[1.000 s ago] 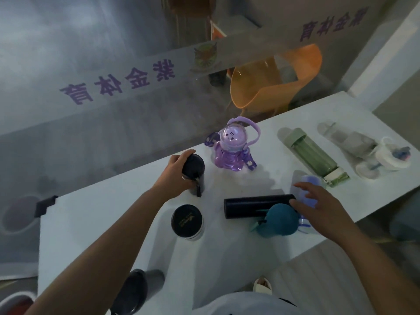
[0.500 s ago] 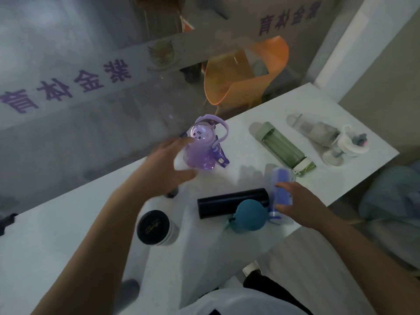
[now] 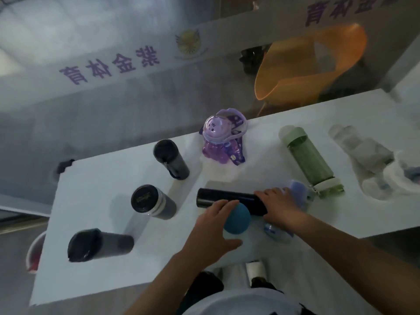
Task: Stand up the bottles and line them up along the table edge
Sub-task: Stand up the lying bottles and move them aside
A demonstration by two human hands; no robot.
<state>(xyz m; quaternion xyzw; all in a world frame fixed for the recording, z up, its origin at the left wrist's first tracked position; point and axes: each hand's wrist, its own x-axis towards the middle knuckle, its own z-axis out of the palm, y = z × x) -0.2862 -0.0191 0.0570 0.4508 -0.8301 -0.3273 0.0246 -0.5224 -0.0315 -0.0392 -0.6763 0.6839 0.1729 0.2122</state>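
Note:
On the white table (image 3: 95, 283), three dark bottles stand at the left: one at the back (image 3: 171, 159), one with a black lid (image 3: 150, 202) and one near the front (image 3: 96, 244). A purple kids' bottle (image 3: 218, 142) stands at the far edge. A green bottle (image 3: 311, 163) and a clear bottle (image 3: 361, 151) lie on the right. A black flask (image 3: 225, 199) lies in the middle. My left hand (image 3: 214, 230) curls around a round teal bottle (image 3: 238, 220). My right hand (image 3: 280, 206) covers a lying lilac bottle (image 3: 298, 192) and the flask's end.
Behind the glass wall with purple lettering stands an orange chair (image 3: 318, 64). A red and white bucket (image 3: 34, 253) sits on the floor off the table's left side. My shoe (image 3: 256, 269) shows below the near table edge.
My left hand has come back from beside the purple bottle and closed around the teal bottle. My right hand has stayed on the lilac bottle. The view has shifted left.

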